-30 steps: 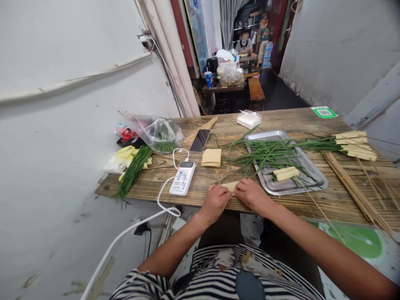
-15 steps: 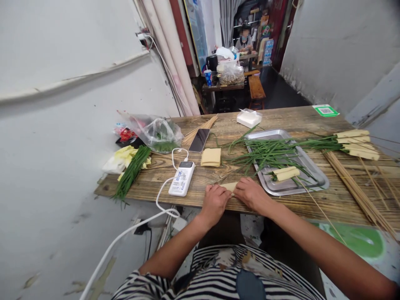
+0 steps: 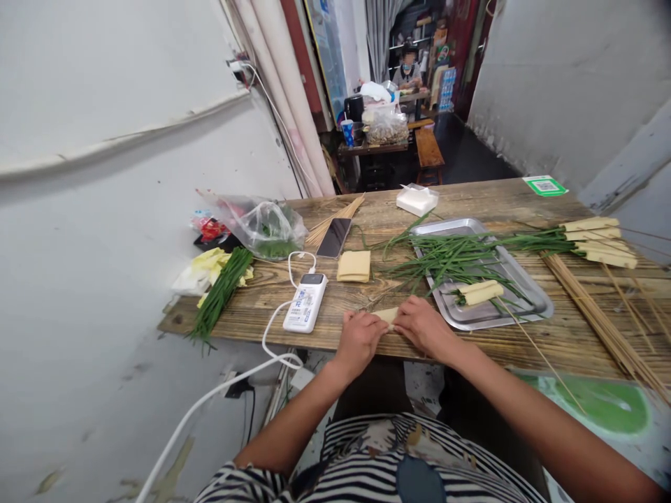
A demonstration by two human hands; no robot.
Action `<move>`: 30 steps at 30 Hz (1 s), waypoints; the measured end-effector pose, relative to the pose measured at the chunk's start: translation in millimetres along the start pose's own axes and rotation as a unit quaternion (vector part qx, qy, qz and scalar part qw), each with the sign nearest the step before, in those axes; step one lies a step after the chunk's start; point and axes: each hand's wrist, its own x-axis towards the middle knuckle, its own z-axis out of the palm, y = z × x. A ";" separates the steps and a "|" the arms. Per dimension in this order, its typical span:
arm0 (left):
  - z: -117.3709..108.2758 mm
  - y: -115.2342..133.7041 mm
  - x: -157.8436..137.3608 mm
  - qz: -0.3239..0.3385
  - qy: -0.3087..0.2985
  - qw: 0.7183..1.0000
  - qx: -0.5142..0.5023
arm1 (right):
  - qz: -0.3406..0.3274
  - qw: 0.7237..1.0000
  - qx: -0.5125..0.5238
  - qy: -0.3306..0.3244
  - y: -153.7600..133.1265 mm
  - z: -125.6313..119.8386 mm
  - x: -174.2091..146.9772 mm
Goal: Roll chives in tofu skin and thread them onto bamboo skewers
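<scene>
Small eatery's prep room: wooden table [image 3: 503,202], metal tray [image 3: 535,302], bamboo skewers [image 3: 597,318], chives [image 3: 451,255].

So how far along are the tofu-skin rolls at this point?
Done: one roll lies on the metal tray, and several skewered rolls sit at the far right. In hand: the left hand and right hand press a tofu-skin piece at the table edge. Left: a stack of sheets, loose chives and bare skewers.

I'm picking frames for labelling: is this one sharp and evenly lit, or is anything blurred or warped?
Head view: daylight is soft and even; the hands on the pale tofu-skin roll are sharp; wide-angle bending curves the wooden table edges; the far seated person's face is blurred out.
</scene>
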 end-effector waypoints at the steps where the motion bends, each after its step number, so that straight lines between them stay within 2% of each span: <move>1: -1.5 -0.3 2.6 -0.003 -0.013 1.000 -0.007 | 0.000 0.999 -0.031 0.011 -4.3 0.7 -2.3; 4: -5.6 -0.9 8.9 -0.016 -0.042 0.999 -0.027 | -0.029 0.993 -0.105 0.039 -16.9 3.4 -10.7; 7: -7.0 1.4 9.6 -0.031 -0.044 0.998 -0.038 | -0.050 0.989 -0.127 0.053 -22.3 5.7 -15.4; 11: -2.1 8.6 -0.4 -0.040 0.008 0.999 0.010 | -0.057 0.990 -0.120 0.046 -19.4 5.3 -12.1; 14: 4.2 12.3 -11.5 -0.017 0.056 0.996 0.072 | -0.059 0.992 -0.110 0.030 -17.1 3.4 -8.6; 16: 7.5 12.8 -16.9 0.007 0.067 0.993 0.099 | -0.054 0.993 -0.107 0.022 -17.0 2.3 -7.5; 24: 12.8 18.0 -19.5 0.044 0.061 0.981 0.178 | -0.037 0.993 -0.114 0.011 -16.2 4.5 -4.4; 30: 18.8 23.7 -23.4 0.007 0.035 0.979 0.202 | -0.008 0.990 -0.127 0.057 -22.6 21.3 -24.3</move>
